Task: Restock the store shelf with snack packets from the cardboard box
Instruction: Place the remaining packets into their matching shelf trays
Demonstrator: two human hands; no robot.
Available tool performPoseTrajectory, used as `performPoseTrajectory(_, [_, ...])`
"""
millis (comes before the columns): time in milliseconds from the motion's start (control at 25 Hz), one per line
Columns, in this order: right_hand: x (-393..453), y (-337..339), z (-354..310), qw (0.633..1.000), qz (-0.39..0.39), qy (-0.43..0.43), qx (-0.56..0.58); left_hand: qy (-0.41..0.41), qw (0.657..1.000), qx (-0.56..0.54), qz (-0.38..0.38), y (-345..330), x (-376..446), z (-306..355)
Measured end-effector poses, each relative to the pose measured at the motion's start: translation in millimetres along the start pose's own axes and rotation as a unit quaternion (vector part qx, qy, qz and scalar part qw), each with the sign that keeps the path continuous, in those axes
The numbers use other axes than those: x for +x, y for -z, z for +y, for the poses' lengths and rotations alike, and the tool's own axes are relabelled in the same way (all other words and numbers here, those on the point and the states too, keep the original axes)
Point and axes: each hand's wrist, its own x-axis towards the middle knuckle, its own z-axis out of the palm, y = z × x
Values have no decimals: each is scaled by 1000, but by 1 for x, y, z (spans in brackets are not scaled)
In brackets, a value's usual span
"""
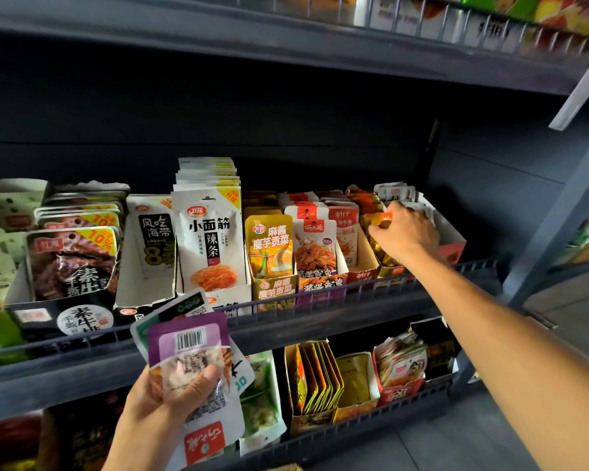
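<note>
Slotting stock is the step in hand, head view only. The right hand (405,232) reaches to the right end of the middle shelf (320,300), fingers curled, pinching a gold-and-orange snack packet (381,219) at its top edge, w/ the packet standing in or just above the gold packet row (385,256) in its display carton. Cannot tell if it's fully seated or only part way in.

The left hand (164,402) sits low, in front of the lower shelf (354,426), thumb across and fingers wrapped round a fan of flat packets: a purple-topped barcode packet (187,348) on top, a green-and-white packet (170,312) behind it, a white packet w/ red label (204,440) below. The cardboard box isn't in view.

Middle shelf, left to right: dark beef-style packets (72,263), seaweed packet (155,239), white latiao stack (211,239), yellow konjac packets (269,246), purple-carton fish packets (315,246).

Next move, prob.: press the gold packet down flush, let go, then bring the right hand back to take the purple-topped one, which looks to match the purple-carton row nr the shelf's middle. Needs label facing front.
</note>
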Motion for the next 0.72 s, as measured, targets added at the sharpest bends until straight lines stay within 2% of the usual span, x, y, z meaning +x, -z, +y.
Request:
performPoseTrajectory(160, [-1, -1, 2, 1000, 0, 8, 24, 4, 1000, 2, -8, 0, -1, 0])
performPoseTrajectory(240, [0, -4, 4, 996, -34, 16, 80, -2, 1000, 4, -7, 1, -3, 1])
performPoseTrajectory(320, [-2, 0, 8, 985, 4, 4, 171, -11, 1000, 4, -3, 3, -4, 2])
performPoseTrajectory(440, [-19, 22, 20, 937, 128, -39, 323, -10, 1000, -14, 4, 6, -3, 4])
performPoseTrajectory(560, [-61, 32, 30, 867, 157, -143, 451, -10, 999, -49, 11, 0, -10, 7])
performPoseTrajectory(640, [-103, 30, 17, 844, 148, -154, 492, -18, 997, -71, 2, -3, -15, 7])
performPoseTrajectory(720, [-152, 28, -13, 834, 63, -92, 540, -20, 995, -92, -18, -7, -18, 7])
